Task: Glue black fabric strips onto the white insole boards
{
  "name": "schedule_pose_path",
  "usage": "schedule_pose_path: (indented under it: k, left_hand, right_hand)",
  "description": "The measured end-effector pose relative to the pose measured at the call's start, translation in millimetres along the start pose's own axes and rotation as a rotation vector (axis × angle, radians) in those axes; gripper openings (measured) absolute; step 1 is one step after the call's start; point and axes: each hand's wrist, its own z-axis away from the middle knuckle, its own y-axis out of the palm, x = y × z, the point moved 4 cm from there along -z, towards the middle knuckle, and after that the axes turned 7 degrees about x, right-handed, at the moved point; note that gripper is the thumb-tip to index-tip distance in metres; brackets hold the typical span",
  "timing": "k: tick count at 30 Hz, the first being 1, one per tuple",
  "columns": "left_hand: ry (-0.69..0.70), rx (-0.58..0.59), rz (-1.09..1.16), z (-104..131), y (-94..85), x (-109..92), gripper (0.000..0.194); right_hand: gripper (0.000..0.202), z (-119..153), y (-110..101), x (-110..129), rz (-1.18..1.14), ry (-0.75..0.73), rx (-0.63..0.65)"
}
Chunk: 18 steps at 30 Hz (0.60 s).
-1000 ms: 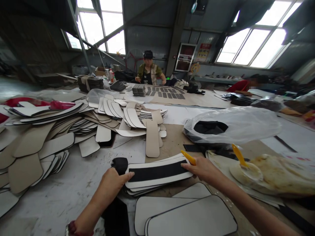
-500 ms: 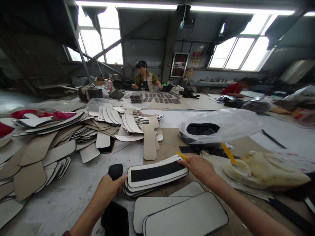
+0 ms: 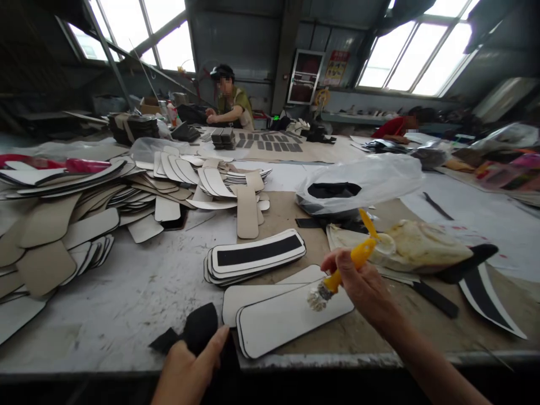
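My right hand (image 3: 365,281) grips a yellow-handled glue brush (image 3: 360,253), its pale-coated bristles hanging above a white rounded panel (image 3: 291,320). Close to the table's front edge, my left hand (image 3: 192,357) is closed around black strips (image 3: 201,326), thumb pointing forward near the panels' left end. Beyond the panels lies a stack of white rounded panels (image 3: 214,271), with a black strip (image 3: 259,250) along the middle of the top one. A stained pale bag-like container (image 3: 417,242) with another yellow handle (image 3: 368,224) sticking up sits right of the brush.
Piles of white and beige panels (image 3: 46,267) cover the left side. A clear plastic bag (image 3: 388,177) with black material stands behind the container. A curved white piece with a black strip (image 3: 491,301) lies at right. Across the table works a person (image 3: 234,104); another wears red (image 3: 390,129).
My right hand has drawn back from the stack and turned the brush bristles-down over the white panel. My left hand has let go of the stack and moved nearer the front edge with the black strips.
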Motion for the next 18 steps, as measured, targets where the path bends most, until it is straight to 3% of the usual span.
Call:
schedule_pose_path:
  k: [2, 5, 9, 11, 14, 18]
  left_hand:
    - [-0.051, 0.020, -0.063, 0.6, 22.2, 5.7, 0.060]
    - [-0.011, 0.048, -0.032, -0.2, 41.4, 7.3, 0.061]
    - [0.078, 0.096, 0.076, 0.1, 49.4, 3.8, 0.059]
    - [0.099, 0.109, 0.092, 0.5, 50.4, 3.0, 0.057]
    - [0.081, 0.096, 0.106, 0.6, 51.2, 6.4, 0.057]
    - [0.071, 0.089, 0.112, -0.9, 53.6, 13.9, 0.061]
  right_hand:
    - [0.061, 13.7, 19.8, -6.9, -0.139, 0.050, 0.008]
    - [0.056, 26.4, 52.1, -9.6, -0.345, 0.020, 0.056]
    - [0.053, 32.6, 89.4, -13.3, -0.428, 0.078, 0.205]
    - [0.050, 34.3, 96.4, -20.3, -0.395, 0.143, 0.253]
    - [0.045, 35.4, 82.4, -35.8, -0.200, 0.164, 0.200]
    - [0.038, 33.1, 34.0, -52.9, 0.176, 0.055, -0.037]
